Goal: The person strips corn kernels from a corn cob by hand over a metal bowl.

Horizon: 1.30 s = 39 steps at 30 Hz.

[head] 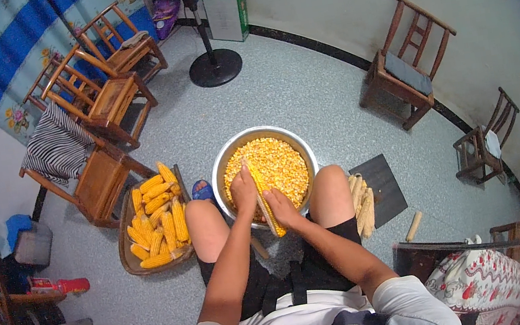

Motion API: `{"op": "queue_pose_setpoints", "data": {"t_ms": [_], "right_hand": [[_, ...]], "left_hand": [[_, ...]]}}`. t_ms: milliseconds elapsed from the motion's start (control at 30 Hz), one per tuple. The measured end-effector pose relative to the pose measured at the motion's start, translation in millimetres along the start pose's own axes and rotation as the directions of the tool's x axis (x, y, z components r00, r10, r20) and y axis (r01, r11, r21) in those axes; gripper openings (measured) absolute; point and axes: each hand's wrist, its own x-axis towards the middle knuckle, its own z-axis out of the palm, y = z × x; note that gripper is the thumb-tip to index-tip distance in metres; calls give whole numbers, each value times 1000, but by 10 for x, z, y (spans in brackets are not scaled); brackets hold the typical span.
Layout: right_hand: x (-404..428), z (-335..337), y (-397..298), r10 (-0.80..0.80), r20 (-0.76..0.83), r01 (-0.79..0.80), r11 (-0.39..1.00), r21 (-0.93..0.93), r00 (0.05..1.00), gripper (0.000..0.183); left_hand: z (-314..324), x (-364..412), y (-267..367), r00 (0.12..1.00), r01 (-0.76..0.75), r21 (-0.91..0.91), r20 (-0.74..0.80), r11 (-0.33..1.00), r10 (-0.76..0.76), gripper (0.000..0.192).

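Note:
Both hands hold one partly shelled corn cob [263, 197] over a round metal basin [311, 155] filled with loose yellow kernels [280, 159]. My left hand [243, 190] grips the cob's far part, and my right hand [280, 206] lies against its right side, nearer my body. A strip without kernels runs along the cob. Left of my knees, a basket [125, 253] holds several yellow corn cobs [169, 229]. Beside my right knee lie several bare cobs [366, 212], partly hidden by the leg.
A dark flat mat [384, 184] lies under some bare cobs. One bare cob [414, 226] is on the floor at the right, another [259, 247] between my legs. Wooden chairs [101, 181] stand at the left, one with a cushion [407, 72] at the right. A fan base [215, 67] stands ahead.

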Motion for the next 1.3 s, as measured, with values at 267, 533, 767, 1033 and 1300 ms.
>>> {"op": "queue_pose_setpoints", "data": {"t_ms": [267, 533, 767, 1033, 1300], "right_hand": [[8, -16, 17, -8, 41, 8, 1000, 13, 999, 36], [19, -15, 24, -5, 5, 5, 997, -71, 1000, 36], [84, -76, 112, 45, 35, -47, 997, 56, 998, 36], [91, -70, 103, 48, 49, -56, 982, 179, 998, 37], [35, -41, 15, 42, 46, -49, 985, 163, 998, 36]], "left_hand": [[-22, -18, 80, 996, 55, 2, -68, 998, -55, 49], [2, 14, 129, 992, 117, -102, -35, 988, -122, 52], [-29, -26, 116, 995, 81, -11, 68, 997, -80, 45], [10, -110, 87, 993, 63, -182, 107, 981, -43, 38], [-4, -93, 67, 990, 116, -106, 92, 988, -106, 35]]}}
